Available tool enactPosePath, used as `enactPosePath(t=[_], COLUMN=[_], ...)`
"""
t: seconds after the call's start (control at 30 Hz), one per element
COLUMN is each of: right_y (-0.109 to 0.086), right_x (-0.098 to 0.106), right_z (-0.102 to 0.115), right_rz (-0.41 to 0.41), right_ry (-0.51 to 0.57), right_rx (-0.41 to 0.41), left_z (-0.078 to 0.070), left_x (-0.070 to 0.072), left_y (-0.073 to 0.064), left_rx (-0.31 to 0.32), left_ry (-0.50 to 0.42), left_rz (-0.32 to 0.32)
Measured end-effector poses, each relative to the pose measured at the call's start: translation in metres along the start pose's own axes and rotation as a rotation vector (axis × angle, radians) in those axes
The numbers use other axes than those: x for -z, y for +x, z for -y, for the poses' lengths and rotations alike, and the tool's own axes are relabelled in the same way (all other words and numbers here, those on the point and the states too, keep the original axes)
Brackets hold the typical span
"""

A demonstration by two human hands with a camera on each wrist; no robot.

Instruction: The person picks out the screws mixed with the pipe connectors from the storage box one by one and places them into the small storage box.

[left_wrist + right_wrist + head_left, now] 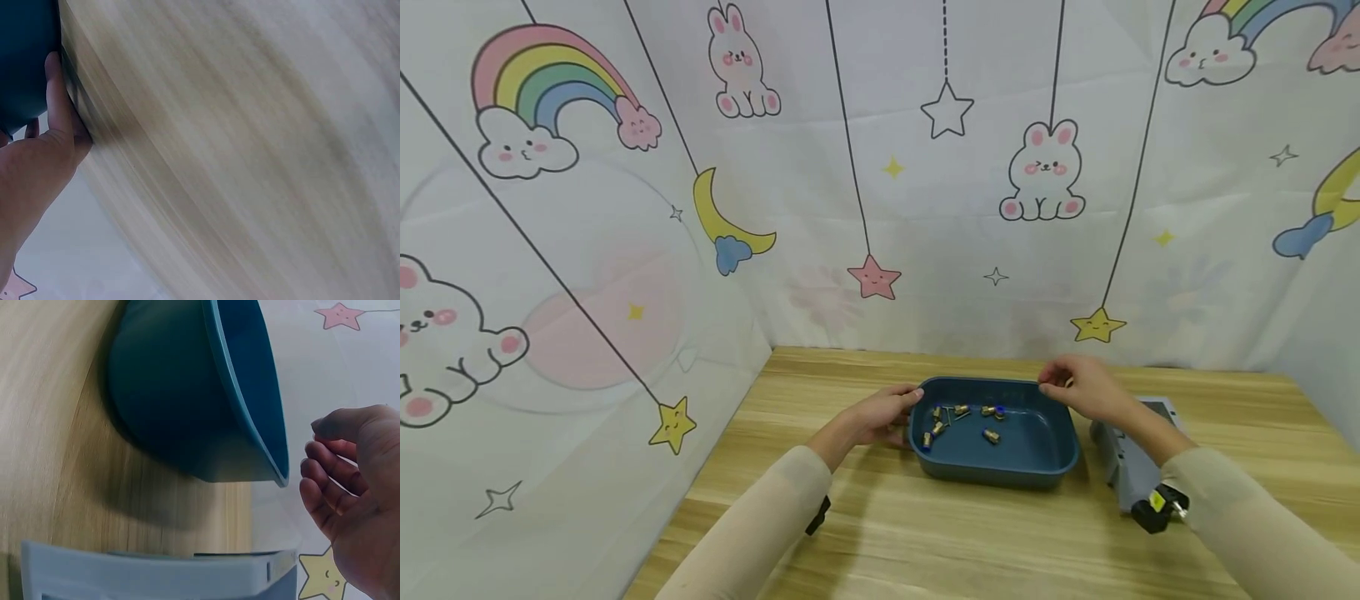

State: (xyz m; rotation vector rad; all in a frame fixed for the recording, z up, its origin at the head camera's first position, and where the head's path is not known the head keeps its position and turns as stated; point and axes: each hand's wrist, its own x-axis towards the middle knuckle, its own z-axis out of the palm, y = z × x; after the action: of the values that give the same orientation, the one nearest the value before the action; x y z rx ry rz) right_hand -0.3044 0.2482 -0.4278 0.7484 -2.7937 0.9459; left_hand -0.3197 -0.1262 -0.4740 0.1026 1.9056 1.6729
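Observation:
A dark blue plastic bin (977,477) is on the wooden table, holding several small brass fittings (992,436) with blue ends and some thin silver pieces (947,415). My left hand (887,412) grips the bin's left end, thumb at the rim and fingers against the outer wall. In the left wrist view, that hand (44,150) shows along the bin wall (28,69). Over the bin's far right corner hovers my right hand (1086,387), fingers loosely curled and nothing visible in them. The right wrist view shows this hand (362,481) apart from the bin's rim (240,419).
A grey box-like holder (1123,471) stands right of the bin, partly under my right forearm. Behind the wooden table (880,533) hangs a white curtain (940,325) printed with rabbits, stars and rainbows, which continues along the left side.

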Motion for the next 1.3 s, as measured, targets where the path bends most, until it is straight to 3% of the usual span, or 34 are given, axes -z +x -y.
enactPosePath(t=[0.67,1.3], right_y=[0.019,0.037], right_x=[-0.02,-0.048], right_z=[0.012,0.028], right_rz=[0.022,0.063], right_ry=[0.059,0.136], right_rx=[0.041,0.0], left_z=[0.001,0.004], left_x=[-0.001,-0.001], left_y=[0.0,0.001], left_rx=[0.004,-0.004], left_ry=[0.011,0.0], left_rz=[-0.02,-0.022])
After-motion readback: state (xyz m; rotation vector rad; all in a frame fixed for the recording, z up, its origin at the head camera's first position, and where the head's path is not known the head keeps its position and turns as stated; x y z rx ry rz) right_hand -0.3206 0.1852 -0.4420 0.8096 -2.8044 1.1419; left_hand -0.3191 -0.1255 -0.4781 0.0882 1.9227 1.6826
